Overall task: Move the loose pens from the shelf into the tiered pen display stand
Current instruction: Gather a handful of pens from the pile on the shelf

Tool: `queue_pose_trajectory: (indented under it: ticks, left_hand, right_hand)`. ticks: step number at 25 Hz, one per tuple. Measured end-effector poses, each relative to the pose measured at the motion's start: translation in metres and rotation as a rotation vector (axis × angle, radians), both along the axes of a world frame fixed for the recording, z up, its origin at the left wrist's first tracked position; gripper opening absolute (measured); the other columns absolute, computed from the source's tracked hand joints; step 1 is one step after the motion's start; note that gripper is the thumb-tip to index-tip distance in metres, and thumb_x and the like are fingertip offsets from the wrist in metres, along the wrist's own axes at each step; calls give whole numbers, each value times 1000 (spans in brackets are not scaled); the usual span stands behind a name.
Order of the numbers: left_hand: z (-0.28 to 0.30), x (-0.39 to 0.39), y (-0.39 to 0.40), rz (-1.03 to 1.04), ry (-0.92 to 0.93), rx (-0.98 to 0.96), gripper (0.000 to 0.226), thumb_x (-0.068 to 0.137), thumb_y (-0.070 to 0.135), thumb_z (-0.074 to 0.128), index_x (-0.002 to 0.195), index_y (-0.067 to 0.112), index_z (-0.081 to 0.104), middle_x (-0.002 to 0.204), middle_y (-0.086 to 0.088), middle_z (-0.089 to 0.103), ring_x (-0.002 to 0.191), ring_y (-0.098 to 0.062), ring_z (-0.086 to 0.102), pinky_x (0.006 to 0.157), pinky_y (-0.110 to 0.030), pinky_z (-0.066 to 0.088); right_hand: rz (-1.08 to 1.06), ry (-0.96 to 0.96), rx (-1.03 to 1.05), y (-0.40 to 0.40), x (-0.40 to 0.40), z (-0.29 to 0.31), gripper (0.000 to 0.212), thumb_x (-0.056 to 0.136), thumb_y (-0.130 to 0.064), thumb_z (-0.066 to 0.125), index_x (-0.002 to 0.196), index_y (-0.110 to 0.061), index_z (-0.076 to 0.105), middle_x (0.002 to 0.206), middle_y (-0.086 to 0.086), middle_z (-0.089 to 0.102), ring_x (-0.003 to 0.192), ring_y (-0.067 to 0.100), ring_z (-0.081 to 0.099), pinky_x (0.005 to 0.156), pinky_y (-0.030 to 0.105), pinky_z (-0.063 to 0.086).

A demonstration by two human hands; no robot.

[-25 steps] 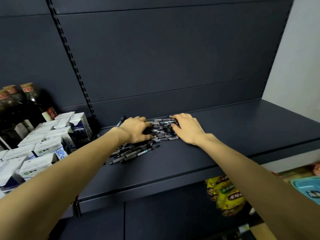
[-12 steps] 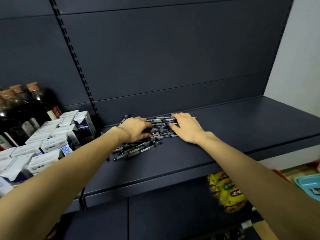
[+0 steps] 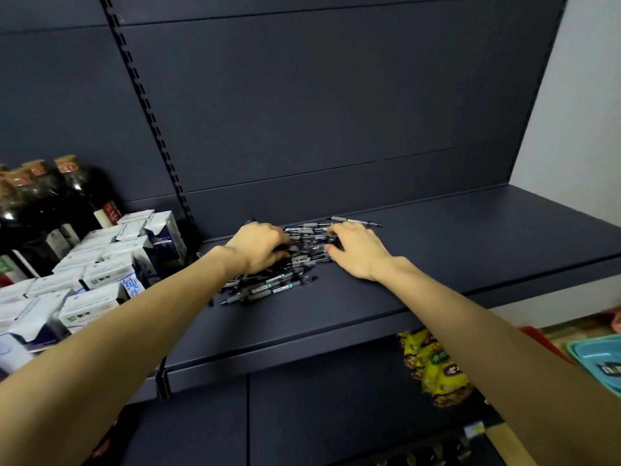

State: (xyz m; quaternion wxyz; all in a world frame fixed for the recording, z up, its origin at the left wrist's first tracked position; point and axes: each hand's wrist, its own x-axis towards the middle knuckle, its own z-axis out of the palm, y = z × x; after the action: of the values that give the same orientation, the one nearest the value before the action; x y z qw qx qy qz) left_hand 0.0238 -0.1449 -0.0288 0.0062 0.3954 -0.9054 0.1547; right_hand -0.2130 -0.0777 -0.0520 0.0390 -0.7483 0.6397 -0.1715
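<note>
Two bare forearms reached over the front edge of a dark shelf (image 3: 437,264) toward a loose pile of pens (image 3: 289,260) lying near its back panel. The left hand (image 3: 260,248) rested on the left side of the pile, fingers curled down into the pens; whether it gripped any could not be told. The right hand (image 3: 358,250) lay on the right side, fingers bent over the pens. Left of the pile stood white cartons (image 3: 100,264), with dark bottles (image 3: 50,196) behind them. Yellow snack bags (image 3: 433,364) sat below the shelf.
</note>
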Motion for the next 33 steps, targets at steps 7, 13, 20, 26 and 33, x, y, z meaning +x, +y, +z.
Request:
queue_pose_trajectory:
  ticks: [7,13,20,26,33]
  left_hand:
    - [7,-8,8,42,452,28,23,96,42,67,106,25,78,98,-3,78,96,-29,69,73,-30,43]
    - [38,-13,22,-86,837,38,19,97,36,67,98,18,74,78,4,71,73,-19,63,73,-37,51]
    - [27,-5,43,-59,369,32,31,108,46,37,113,17,45,84,-4,62,77,-35,57,67,-40,43]
    - [0,14,48,93,184,93,45,102,59,46,94,15,46,99,-11,68,95,-37,62,70,-38,36]
    - [-22,15,64,25,40,45,56,94,75,41,93,20,44,111,-7,63,100,-35,64,80,-42,50]
  right_hand:
    - [-3,23,12,3,-1,-3,50,105,-41,48,149,-16,46,145,6,53,137,28,44,109,46,36]
    - [6,28,8,5,4,-4,49,104,-40,49,147,-16,48,143,6,55,135,28,44,108,45,36]
    - [-9,63,33,4,8,-7,51,103,-39,51,148,-15,46,146,7,52,136,30,43,109,46,36]
    - [-23,68,13,7,5,-10,53,103,-39,50,150,-16,44,147,8,50,138,30,42,109,46,36]
    - [-110,28,-19,11,-9,-11,51,102,-36,53,148,-14,45,148,9,48,140,31,39,112,45,34]
